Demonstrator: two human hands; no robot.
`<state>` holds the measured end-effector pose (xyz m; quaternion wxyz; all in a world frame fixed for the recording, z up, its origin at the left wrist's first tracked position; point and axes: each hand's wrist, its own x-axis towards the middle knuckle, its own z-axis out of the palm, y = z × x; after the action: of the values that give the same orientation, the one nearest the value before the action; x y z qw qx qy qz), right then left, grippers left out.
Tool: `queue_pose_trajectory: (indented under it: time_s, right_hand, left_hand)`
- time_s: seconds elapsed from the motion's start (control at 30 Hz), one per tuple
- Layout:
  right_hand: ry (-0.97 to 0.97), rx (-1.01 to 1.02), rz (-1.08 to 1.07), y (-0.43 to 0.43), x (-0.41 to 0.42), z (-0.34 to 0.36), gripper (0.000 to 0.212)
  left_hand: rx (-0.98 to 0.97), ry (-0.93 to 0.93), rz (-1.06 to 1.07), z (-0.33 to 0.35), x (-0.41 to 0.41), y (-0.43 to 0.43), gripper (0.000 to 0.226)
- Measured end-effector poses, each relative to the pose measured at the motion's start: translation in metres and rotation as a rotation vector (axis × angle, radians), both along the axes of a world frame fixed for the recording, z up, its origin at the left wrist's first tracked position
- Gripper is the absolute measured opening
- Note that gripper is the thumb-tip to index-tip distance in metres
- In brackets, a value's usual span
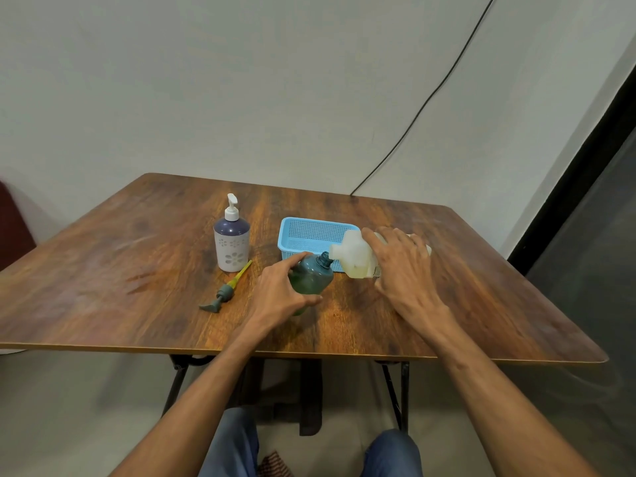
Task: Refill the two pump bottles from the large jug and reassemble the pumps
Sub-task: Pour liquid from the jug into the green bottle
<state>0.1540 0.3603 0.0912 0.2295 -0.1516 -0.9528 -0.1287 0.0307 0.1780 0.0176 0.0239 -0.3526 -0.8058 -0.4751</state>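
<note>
While the left hand (pixel 282 294) grips the tilted green bottle (pixel 311 278), the right hand (pixel 401 266) clasps the tipped jug (pixel 356 258), spout at its neck: pouring is underway, and a steady tilt comes next.

The room is evenly and softly lit, moderately bright, with no harsh light source visible. The wooden tabletop (pixel 447 270) carries a pale, hazy sheen across its left side and far right corner, where light reflects off the varnish. Shadows are faint and diffuse: a soft dark patch lies under the left hand (pixel 278 294), and the space beneath the tabletop is dim. Wide-angle distortion bends the tabletop's edges and stretches the forearms toward the bottom corners; the dark frame (pixel 585 160) at right leans inward. The picture is slightly soft overall. The white jug (pixel 354 256) looks smeared and overexposed, its outline blurred, and both hands show mild motion blur.
</note>
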Motion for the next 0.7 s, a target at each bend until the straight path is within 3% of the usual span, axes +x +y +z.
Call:
queue_pose_trajectory:
  time_s: [0.7]
  right_hand:
    - [-0.006, 0.012, -0.003, -0.0009, 0.0022, 0.0015, 0.087]
  left_hand:
    - [-0.007, -0.003, 0.016, 0.0008, 0.0014, 0.0011, 0.092]
